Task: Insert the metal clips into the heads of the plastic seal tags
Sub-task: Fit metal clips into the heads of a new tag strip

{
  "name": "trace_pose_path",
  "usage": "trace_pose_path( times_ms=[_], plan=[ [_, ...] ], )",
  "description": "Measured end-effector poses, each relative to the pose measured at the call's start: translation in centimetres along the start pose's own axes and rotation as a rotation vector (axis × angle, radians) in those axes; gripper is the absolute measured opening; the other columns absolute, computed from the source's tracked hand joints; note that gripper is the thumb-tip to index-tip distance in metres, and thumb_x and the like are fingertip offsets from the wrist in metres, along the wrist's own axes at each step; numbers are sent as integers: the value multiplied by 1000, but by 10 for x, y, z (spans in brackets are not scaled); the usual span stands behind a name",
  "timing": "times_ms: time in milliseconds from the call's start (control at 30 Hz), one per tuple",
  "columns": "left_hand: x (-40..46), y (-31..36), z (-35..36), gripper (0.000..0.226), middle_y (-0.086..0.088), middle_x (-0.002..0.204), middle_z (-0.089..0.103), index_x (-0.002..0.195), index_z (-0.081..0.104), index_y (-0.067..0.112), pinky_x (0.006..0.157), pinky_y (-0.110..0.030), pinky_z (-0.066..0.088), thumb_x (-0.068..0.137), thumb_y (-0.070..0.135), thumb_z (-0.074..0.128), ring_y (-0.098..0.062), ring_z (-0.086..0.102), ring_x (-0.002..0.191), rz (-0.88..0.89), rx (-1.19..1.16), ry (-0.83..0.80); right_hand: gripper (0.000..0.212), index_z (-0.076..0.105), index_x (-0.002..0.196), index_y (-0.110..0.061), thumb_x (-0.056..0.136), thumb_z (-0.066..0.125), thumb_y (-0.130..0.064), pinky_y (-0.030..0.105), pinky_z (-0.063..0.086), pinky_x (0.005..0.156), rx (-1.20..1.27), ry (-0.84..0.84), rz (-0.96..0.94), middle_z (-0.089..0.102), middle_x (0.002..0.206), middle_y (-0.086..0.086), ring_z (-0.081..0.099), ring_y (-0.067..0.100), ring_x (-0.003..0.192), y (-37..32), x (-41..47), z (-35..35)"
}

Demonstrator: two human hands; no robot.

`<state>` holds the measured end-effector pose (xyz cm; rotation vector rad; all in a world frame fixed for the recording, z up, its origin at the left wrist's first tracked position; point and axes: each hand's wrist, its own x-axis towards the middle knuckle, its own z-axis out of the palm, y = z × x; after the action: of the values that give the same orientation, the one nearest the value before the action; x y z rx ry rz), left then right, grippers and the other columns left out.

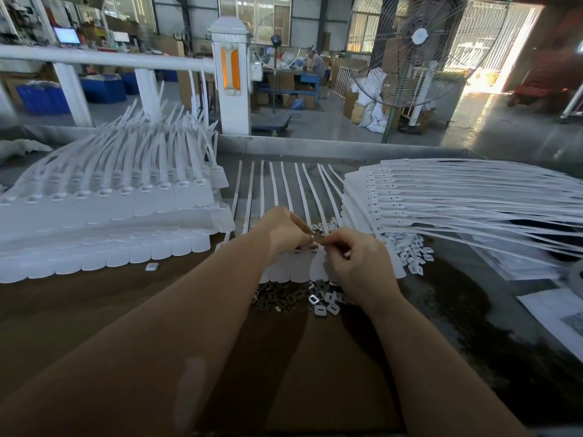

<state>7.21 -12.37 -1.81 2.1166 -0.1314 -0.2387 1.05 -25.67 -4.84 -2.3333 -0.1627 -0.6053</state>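
While both hands meet at frame centre, the right hand (356, 266) fingers pinch something tiny beside the left hand (285, 236) fingers pressing the seal tags (303, 269), straps running toward the upper frame.

Tag heads (304, 247) mostly under both hands, any pinched clip too small — forearms cut off below.

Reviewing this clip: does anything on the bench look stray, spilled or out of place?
One small white piece lies alone on the table, left of the hands and apart from the loose clip pile below the row of seal tags. Otherwise nothing stands out; both tag stacks look orderly.
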Motion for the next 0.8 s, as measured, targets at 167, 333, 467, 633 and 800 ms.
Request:
trace_pose_path(
  times_ms=[167,333,467,633,800],
  plan=[
    [-13,-5,-10,10,8,80,64,82,70,19,49,-8,43,82,9,69,-2,57,76,83,-67,34,15,71,94,-11,88,58,-7,34,50,82,2,3,7,70,91,1,62,17,88,0,-1,-1],
    [-34,-11,-13,10,14,82,66,85,73,21,65,-8,41,81,12,71,4,59,76,296,90,-44,14,71,93,-11,87,59,-7,36,50,82,9,7,4,70,89,1,62,17,87,-1,-1,-1],
    [-49,-15,-4,13,19,78,64,82,73,24,62,-2,41,80,11,71,10,56,71,399,165,-171,14,71,92,-11,87,59,-6,38,50,82,11,18,4,70,88,0,62,18,87,-1,-2,-1],
    [-54,-25,3,17,16,92,60,93,72,31,73,-9,43,83,17,69,-4,57,84,469,284,-165,14,71,90,-11,86,60,-4,40,49,83,23,24,8,70,87,1,63,19,89,1,-1,0],
    [-53,-31,4,18,22,90,49,100,71,31,79,-9,38,85,21,66,-6,55,88,501,371,-149,13,71,91,-12,86,60,-6,38,50,82,9,20,3,70,87,0,62,17,88,3,-1,1]
  ],
)
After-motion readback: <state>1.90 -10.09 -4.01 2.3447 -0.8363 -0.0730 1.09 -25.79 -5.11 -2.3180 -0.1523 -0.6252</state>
